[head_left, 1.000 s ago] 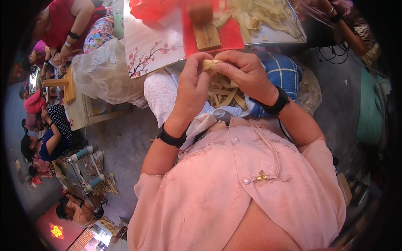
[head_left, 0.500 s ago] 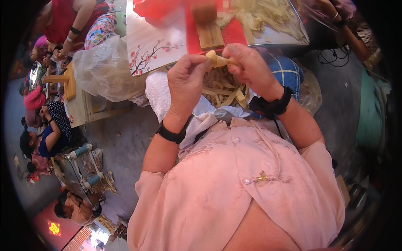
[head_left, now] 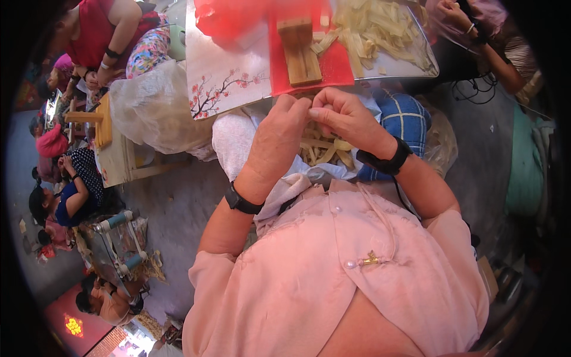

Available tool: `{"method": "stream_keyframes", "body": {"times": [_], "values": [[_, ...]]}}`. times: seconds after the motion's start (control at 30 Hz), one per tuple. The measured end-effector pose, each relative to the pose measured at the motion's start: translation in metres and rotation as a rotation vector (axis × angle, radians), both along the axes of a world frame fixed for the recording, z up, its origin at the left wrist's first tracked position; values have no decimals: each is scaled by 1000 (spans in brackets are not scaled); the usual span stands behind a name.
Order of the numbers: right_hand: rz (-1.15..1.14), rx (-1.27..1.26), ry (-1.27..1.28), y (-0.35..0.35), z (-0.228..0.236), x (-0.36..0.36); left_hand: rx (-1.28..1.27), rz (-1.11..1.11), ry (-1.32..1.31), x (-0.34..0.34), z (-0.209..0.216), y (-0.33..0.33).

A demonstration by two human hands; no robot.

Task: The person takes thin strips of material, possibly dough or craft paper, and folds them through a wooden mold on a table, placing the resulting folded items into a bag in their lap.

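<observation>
The left hand [head_left: 279, 134] and right hand [head_left: 345, 119] meet fingertip to fingertip, clenched on something too hidden to tell, directly above pale husk strips [head_left: 321, 152] in the lap.

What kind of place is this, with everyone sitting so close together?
Probably an open, crowded craft or food-preparation spot. Pale leaf-like strips are heaped on a low table by a wooden block. Both hands work over more strips in the lap, while other people sit nearby.
</observation>
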State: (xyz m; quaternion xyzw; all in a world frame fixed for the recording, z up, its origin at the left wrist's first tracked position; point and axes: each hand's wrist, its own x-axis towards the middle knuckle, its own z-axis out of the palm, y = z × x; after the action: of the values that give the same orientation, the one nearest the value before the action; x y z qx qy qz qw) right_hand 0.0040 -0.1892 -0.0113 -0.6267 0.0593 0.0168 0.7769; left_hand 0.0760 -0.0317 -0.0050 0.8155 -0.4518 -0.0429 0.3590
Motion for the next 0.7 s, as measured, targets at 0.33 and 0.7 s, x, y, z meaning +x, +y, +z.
{"method": "stream_keyframes", "body": {"times": [0.33,0.7], "values": [[-60,-145,-54,-2,14,15,-52,25,-311,51,-26,-6],[-237,-500,-176,-46,-22,62,-353,58,902,73,-25,-30]]}}
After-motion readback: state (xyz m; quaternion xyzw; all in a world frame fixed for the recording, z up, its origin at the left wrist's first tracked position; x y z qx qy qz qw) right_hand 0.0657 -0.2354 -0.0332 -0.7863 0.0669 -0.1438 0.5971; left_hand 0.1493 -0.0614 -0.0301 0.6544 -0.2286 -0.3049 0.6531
